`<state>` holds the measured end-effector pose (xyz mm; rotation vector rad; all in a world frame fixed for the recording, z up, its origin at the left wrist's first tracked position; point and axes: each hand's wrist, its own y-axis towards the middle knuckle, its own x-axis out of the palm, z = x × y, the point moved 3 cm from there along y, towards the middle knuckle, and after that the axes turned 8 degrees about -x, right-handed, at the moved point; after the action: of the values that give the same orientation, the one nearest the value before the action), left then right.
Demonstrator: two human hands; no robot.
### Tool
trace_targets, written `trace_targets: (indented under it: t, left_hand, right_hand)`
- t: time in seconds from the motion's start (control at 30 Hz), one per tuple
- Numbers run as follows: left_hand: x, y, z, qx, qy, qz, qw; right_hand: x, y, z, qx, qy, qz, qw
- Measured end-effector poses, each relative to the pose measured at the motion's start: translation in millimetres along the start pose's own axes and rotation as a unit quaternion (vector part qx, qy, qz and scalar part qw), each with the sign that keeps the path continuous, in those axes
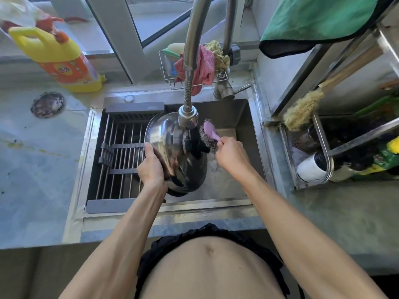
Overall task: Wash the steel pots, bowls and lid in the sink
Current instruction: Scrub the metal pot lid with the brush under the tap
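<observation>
- Steel is what the left hand (pixel 151 167) grasps: its fingers curl over the rim of a steel lid (pixel 170 145), which is held tilted on its edge over the sink (pixel 254 147).
- The lid's black knob (pixel 198 145) points to the right, toward the other hand.
- The right hand (pixel 231 154) is clenched around the pink handle of a steel-wool scrubber (pixel 209 134); the wire pad is just beside the knob, right of the lid.
- The faucet head (pixel 188 117) hangs directly above the lid, touching or almost touching its top edge; I cannot tell which.
- Left of the lid, a roll-up drying rack (pixel 121 156) covers the left part of the sink.
- Behind the lid, at the window, a wire caddy (pixel 170 78) holds a pink cloth (pixel 205 65) and a sponge.
- Far left of the lid, a yellow detergent bottle (pixel 62 59) stands on the counter, and a round metal strainer (pixel 48 104) lies near it.
- Far right of the lid, a metal shelf (pixel 323 130) holds a brush (pixel 302 108), with a green towel (pixel 313 20) hanging above.
</observation>
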<state>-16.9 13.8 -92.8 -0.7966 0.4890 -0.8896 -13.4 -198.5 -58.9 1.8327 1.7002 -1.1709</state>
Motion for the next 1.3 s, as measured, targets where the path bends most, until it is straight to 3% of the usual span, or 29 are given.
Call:
trace_targets:
  t: [0.2, 0.37, 0.57, 0.8, 0.97, 1.3]
  left_hand:
    - [8, 7, 7, 0.043, 0.051, 0.014, 0.998]
    - [6, 7, 2, -0.018, 0.012, -0.006, 1.0]
    - [11, 16, -2, -0.105, -0.073, -0.063, 0.99]
    - [-1, 34, -8, -0.156, -0.098, -0.102, 0.978]
    - [1, 25, 3, -0.125, -0.09, -0.139, 0.978]
    - [-6, 34, 14, -0.05, -0.052, -0.083, 0.994]
  right_hand:
    - [6, -19, -9, -0.058, -0.144, -0.033, 0.987]
    - [-5, 15, 20, 0.026, -0.027, -0.038, 0.999]
    - [-11, 31, 43, 0.061, 0.102, 0.0, 0.993]
    - [-19, 42, 69, 0.089, -0.002, -0.014, 0.996]
    - [-10, 45, 58, 0.078, -0.048, -0.026, 0.995]
    - [-7, 54, 45, 0.078, -0.076, -0.063, 0.992]
